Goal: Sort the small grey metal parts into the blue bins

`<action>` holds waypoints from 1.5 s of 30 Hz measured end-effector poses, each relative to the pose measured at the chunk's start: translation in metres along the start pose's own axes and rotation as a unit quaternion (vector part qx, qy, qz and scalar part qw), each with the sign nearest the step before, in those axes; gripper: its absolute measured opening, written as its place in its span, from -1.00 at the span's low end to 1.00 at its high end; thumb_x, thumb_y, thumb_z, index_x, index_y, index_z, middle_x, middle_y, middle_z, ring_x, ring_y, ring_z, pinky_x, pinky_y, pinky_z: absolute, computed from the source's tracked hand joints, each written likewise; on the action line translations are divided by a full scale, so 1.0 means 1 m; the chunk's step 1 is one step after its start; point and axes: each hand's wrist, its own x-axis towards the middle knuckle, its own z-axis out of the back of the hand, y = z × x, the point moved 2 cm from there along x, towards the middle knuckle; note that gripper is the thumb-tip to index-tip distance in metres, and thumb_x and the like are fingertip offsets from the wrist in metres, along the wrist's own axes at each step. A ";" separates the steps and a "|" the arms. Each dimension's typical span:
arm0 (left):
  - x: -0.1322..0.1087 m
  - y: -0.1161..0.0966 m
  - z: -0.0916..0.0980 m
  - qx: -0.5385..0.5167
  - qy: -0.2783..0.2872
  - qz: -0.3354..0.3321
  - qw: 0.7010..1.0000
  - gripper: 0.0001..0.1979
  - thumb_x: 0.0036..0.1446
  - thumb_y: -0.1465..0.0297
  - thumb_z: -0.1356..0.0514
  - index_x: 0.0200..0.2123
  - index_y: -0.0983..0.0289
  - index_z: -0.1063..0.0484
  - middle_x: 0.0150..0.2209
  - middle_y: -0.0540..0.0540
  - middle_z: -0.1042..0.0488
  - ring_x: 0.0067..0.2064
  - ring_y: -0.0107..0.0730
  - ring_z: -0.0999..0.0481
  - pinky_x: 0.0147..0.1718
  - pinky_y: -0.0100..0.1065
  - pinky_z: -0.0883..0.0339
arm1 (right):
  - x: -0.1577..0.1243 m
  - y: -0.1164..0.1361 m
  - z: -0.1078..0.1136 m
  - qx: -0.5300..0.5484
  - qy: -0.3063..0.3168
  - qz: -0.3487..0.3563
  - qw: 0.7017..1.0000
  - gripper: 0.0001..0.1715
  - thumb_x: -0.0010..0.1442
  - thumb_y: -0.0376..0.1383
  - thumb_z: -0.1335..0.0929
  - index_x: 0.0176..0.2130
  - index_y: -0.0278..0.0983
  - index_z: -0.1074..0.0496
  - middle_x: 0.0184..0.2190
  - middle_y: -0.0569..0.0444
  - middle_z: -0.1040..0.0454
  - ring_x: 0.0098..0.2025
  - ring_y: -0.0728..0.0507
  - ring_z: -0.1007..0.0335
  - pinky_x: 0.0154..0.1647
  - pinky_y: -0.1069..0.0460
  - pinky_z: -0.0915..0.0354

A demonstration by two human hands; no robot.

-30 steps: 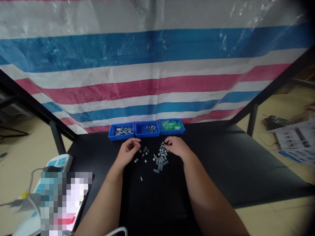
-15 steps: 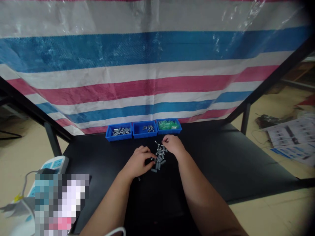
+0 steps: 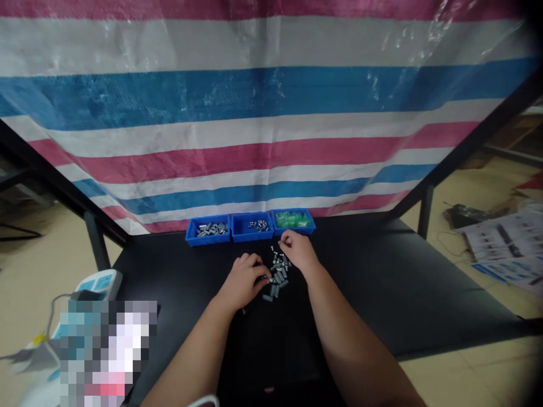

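Note:
A loose pile of small grey cylindrical pieces (image 3: pixel 278 277) lies on the black table (image 3: pixel 424 282), with small silver screws (image 3: pixel 278 261) at its far side. My left hand (image 3: pixel 245 281) is at the pile's left edge, thumb and forefinger pinched close together over the pieces; what they hold is too small to make out. Beyond the pile to the right, my right hand (image 3: pixel 300 250) has its fingers curled with the tips together, and anything in them is hidden. One small screw-like piece (image 3: pixel 244 311) lies apart, near my left wrist.
Three blue bins stand in a row behind the pile: the left bin (image 3: pixel 207 240) holds grey metal pieces, the middle bin (image 3: pixel 253 234) small silver parts, the right bin (image 3: pixel 296 230) green bags. A striped sheet (image 3: pixel 254 124) hangs behind. A power strip (image 3: pixel 112 277) sits at left.
The whole view has tilted up slightly. My left fingers have closed nearer together at the pile's edge; my right hand stays just beyond the pile, fingers curled.

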 end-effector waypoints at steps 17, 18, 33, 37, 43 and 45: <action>-0.001 0.073 0.006 -0.471 -0.325 0.316 0.757 -0.59 0.05 0.07 -0.33 -0.20 0.26 -0.42 -0.40 -0.02 -0.48 -0.54 -0.57 -0.36 -0.58 -0.53 -0.16 | 0.008 0.031 -0.043 0.340 0.045 0.077 0.936 -0.56 0.16 -0.12 -0.43 0.00 -0.24 -0.52 -0.23 -0.02 -0.59 -0.26 -0.13 -0.54 -0.23 -0.02 -0.49; -0.002 0.075 0.007 -0.485 -0.335 0.321 0.741 -0.58 0.03 0.08 -0.35 -0.19 0.26 -0.43 -0.38 -0.01 -0.49 -0.54 -0.58 -0.37 -0.58 -0.54 -0.16 | 0.010 0.032 -0.044 0.372 0.030 0.080 0.924 -0.41 0.14 -0.12 -0.44 0.13 -0.23 -0.44 -0.13 -0.06 -0.58 -0.17 -0.15 -0.56 -0.15 -0.05 -0.50; -0.002 0.079 0.020 -0.604 -0.277 0.200 0.721 -0.46 0.04 0.29 -0.41 0.11 0.18 -0.45 0.17 0.23 -0.46 -0.01 -0.19 -0.59 -0.18 -0.32 -0.46 | 0.002 0.004 -0.011 0.125 0.009 0.066 0.990 -0.85 0.20 -0.26 -0.36 -0.26 -0.23 -0.53 -0.44 0.10 -0.51 -0.44 -0.06 -0.40 -0.36 0.04 -0.31; -0.003 0.068 0.020 -0.533 -0.245 0.192 0.787 -0.64 0.08 0.24 -0.38 -0.09 0.28 -0.52 -0.22 0.12 -0.59 -0.34 -0.43 -0.55 -0.32 -0.40 -0.39 | 0.001 -0.010 -0.004 0.046 0.109 0.034 0.992 -0.88 0.11 -0.29 -0.40 -0.27 -0.21 -0.53 -0.37 0.10 -0.53 -0.38 -0.07 -0.41 -0.34 0.05 -0.28; -0.003 0.049 0.018 -0.403 -0.150 0.129 0.894 -0.75 0.17 0.30 -0.29 -0.10 0.27 -0.51 -0.35 0.05 -0.50 -0.35 -0.41 -0.47 -0.29 -0.37 -0.33 | -0.005 -0.014 0.009 0.016 0.190 0.011 0.982 -0.63 0.00 -0.40 -0.42 -0.13 -0.20 -0.45 -0.27 0.10 -0.49 -0.36 -0.04 -0.38 -0.36 0.09 -0.22; -0.003 0.043 0.016 -0.308 -0.118 0.089 0.940 -0.81 0.18 0.36 -0.26 -0.13 0.26 -0.53 -0.30 0.09 -0.51 -0.27 -0.33 -0.49 -0.22 -0.31 -0.34 | -0.009 -0.012 0.014 0.025 0.218 0.023 0.975 -0.52 -0.05 -0.40 -0.45 -0.08 -0.19 -0.41 -0.24 0.11 -0.48 -0.36 -0.03 -0.35 -0.36 0.09 -0.21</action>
